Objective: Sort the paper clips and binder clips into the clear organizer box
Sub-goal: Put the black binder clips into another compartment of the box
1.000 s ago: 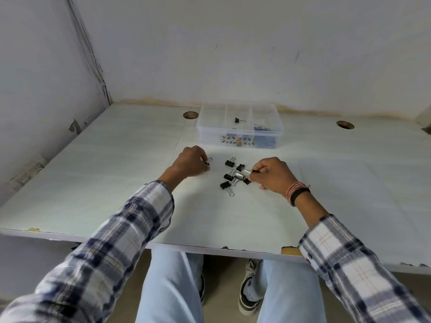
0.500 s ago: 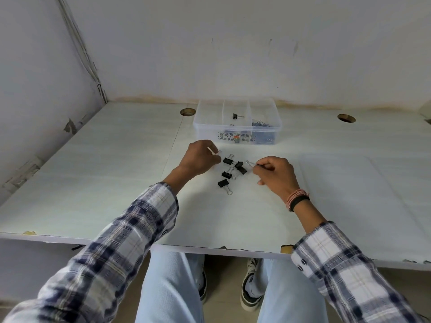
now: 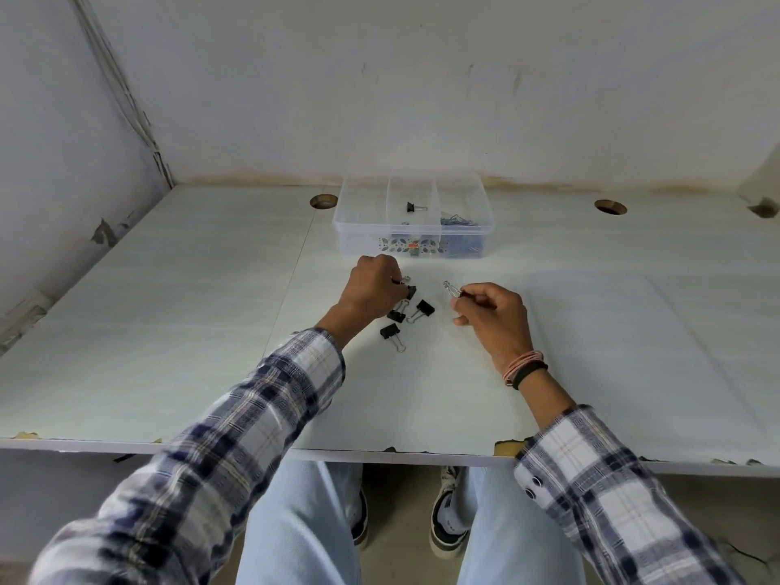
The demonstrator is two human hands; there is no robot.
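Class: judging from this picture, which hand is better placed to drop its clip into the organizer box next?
Probably the right hand: it pinches a paper clip lifted clear, while the left hand is down among the binder clips.

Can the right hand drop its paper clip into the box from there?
Probably yes: the right hand pinches the paper clip, and only bare table lies between it and the open organizer box.

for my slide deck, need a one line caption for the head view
Right hand pinches a paper clip while left hand picks among black binder clips before the organizer box.
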